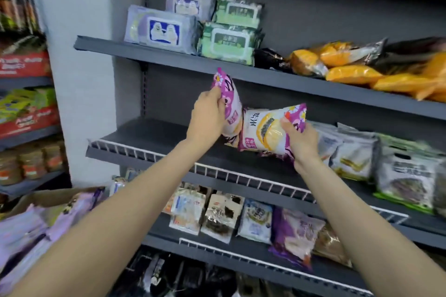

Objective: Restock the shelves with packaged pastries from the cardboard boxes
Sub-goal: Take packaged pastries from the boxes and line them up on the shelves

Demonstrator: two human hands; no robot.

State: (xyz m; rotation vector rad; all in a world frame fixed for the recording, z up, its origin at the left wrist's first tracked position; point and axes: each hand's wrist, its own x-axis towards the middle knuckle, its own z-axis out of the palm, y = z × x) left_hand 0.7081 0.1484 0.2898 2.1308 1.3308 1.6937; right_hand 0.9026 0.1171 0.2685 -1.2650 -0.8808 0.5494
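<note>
My left hand [209, 113] grips a purple-and-white pastry packet [230, 101], held upright over the middle shelf [154, 137]. My right hand [301, 140] grips a second purple-and-white pastry packet [265, 130] that lies sideways, its lower end resting on or just above the same shelf. The two packets touch each other. At the lower left an open cardboard box [48, 196] holds several more pale purple packets [26, 226].
A white wire rail [149, 152] runs along the middle shelf's front edge. Grey-green packets [357, 154] fill its right side. The upper shelf [169, 56] carries lilac, green and orange packs. The lower shelf [217, 243] holds mixed pastry bags. Another rack [26, 108] stands at the left.
</note>
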